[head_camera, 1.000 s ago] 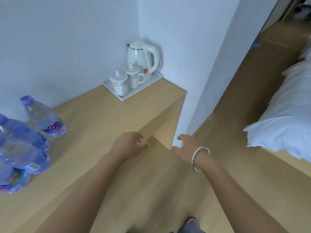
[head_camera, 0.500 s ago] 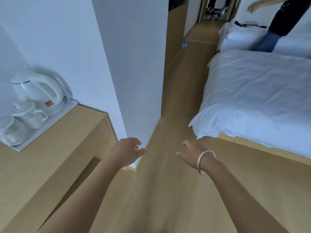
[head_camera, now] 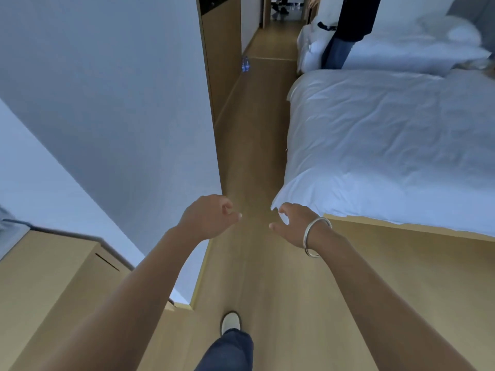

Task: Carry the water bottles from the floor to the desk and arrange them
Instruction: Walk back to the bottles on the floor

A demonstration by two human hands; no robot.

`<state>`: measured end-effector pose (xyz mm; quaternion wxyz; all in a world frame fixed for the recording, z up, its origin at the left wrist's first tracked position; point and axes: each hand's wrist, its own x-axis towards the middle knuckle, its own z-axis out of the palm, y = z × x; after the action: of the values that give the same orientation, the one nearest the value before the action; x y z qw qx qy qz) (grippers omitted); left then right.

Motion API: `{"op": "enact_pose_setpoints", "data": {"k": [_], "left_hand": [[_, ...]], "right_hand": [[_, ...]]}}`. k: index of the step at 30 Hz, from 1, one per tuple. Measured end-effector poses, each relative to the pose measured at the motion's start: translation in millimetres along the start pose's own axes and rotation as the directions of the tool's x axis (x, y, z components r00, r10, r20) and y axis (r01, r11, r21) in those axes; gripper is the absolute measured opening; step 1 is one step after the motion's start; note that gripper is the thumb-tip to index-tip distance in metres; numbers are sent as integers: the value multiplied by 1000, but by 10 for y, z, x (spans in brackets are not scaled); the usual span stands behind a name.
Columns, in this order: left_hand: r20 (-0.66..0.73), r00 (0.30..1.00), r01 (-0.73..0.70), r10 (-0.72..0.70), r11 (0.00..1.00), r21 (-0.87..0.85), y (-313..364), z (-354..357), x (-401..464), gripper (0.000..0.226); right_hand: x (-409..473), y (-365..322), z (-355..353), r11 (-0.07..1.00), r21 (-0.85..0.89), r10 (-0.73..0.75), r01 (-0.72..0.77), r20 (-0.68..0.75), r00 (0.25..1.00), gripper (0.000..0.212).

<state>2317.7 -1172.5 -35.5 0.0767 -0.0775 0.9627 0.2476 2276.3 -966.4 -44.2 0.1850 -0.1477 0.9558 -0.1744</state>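
Both arms were held out forward over the wooden floor (head_camera: 251,145). The left hand (head_camera: 209,216) was empty, its fingers loosely curled and nothing held in them. The right hand (head_camera: 290,224) was likewise empty, its fingers relaxed and slightly spread, and a bangle (head_camera: 313,238) was worn at its wrist. One bottle (head_camera: 245,64) was seen far down the corridor, upright on the floor, just beside the wooden cabinet (head_camera: 222,62) at the left. The desk (head_camera: 53,277) was seen at lower left, against the white wall (head_camera: 120,103). A white bed (head_camera: 388,143) was at the right, and another person (head_camera: 345,30) was standing beyond it. A light shoe (head_camera: 230,321) was planted on the floor below the hands.
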Motion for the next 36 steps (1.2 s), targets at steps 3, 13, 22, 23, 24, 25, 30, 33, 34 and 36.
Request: {"op": "enact_pose_setpoints", "data": {"k": [3, 13, 22, 23, 24, 25, 30, 33, 34, 36], "left_hand": [[12, 999, -30, 30, 1000, -1, 12, -163, 525, 40], [60, 995, -76, 76, 997, 8, -2, -510, 2010, 42], [153, 986, -72, 70, 997, 6, 347, -428, 3286, 42], [157, 985, -68, 67, 998, 4, 417, -421, 3464, 42], [160, 985, -67, 65, 998, 4, 492, -419, 3641, 43], [159, 985, -65, 64, 998, 1, 573, -420, 3819, 43], [148, 988, -37, 41, 999, -28, 962, -461, 4605, 43], [144, 989, -28, 34, 999, -44, 1124, -484, 5013, 44], [145, 989, -24, 31, 999, -47, 1161, -492, 5131, 44], [158, 987, -16, 22, 999, -38, 1213, -502, 5340, 44]], "right_hand": [[415, -47, -178, 999, 7, 31, -31, -9, 999, 51], [1679, -23, -557, 987, 74, 145, -143, -9, 989, 50], [2821, 471, -967, 985, 72, 156, -157, 17, 988, 45], [2976, 549, -1048, 986, 66, 152, -152, 16, 988, 45], [3128, 628, -1135, 988, 52, 143, -144, 13, 990, 46], [3275, 710, -1229, 991, 34, 133, -133, 11, 991, 47], [3904, 1152, -1686, 993, -31, 120, -118, 60, 991, 52], [4274, 1381, -1921, 990, -69, 126, -120, 78, 989, 54], [4393, 1435, -1983, 990, -72, 127, -121, 81, 989, 55], [4613, 1510, -2076, 991, -63, 127, -121, 98, 987, 55]]}}
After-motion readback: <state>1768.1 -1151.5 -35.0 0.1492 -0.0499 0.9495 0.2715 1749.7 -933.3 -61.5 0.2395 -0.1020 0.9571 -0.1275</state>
